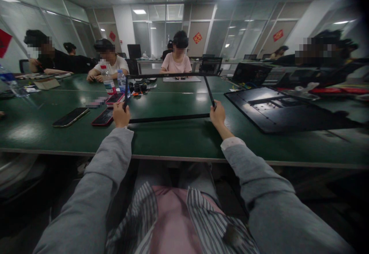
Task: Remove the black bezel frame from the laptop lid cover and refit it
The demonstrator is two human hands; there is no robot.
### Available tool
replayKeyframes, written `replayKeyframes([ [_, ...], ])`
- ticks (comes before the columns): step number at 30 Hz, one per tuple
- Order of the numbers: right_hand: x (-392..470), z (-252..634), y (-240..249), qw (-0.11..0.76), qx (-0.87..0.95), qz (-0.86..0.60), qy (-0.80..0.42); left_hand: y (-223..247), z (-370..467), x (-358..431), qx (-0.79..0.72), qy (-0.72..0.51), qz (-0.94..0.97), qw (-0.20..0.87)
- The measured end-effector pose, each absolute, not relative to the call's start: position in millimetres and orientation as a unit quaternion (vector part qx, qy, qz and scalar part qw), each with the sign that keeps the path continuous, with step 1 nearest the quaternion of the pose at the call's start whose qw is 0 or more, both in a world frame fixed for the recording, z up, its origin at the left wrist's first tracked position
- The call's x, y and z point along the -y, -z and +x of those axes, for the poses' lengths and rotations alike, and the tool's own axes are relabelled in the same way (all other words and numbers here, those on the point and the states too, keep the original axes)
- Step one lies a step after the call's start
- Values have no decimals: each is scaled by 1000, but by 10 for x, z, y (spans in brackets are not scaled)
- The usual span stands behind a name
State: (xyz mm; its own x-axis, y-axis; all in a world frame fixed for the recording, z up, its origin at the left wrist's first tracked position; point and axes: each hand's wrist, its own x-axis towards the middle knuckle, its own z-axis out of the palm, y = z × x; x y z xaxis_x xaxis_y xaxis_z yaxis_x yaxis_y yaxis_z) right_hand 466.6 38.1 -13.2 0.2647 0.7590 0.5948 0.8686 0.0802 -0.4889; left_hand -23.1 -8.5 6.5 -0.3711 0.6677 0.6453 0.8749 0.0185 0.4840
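Observation:
A thin black screen bezel (170, 119), rectangular with nothing inside its frame, is held up over the green table. My left hand (121, 115) closes around its left side, and my right hand (218, 114) grips the right side near the lower corner. The table top shows through the frame. To the right of my right hand lies a large flat black panel (276, 112) with a recessed section, tilted in view. Beside my left hand is a phone with a red edge (103, 117), and another dark phone (71, 117) lies farther left.
Two bottles, one with a red cap (107, 79) and one with a blue cap (121, 78), stand behind my left hand. The table's front edge (178, 157) runs before my lap. A person in pink (176, 60) sits opposite; others sit left and right.

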Motion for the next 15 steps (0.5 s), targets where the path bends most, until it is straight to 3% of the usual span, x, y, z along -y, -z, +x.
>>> replayKeyframes([
  [7,-202,4557,-8,458,574,-670,110,-178,-164,173,661,493,-550,130],
  [15,-301,4610,121,374,580,-716,111,-80,-216,106,719,418,-544,111],
])
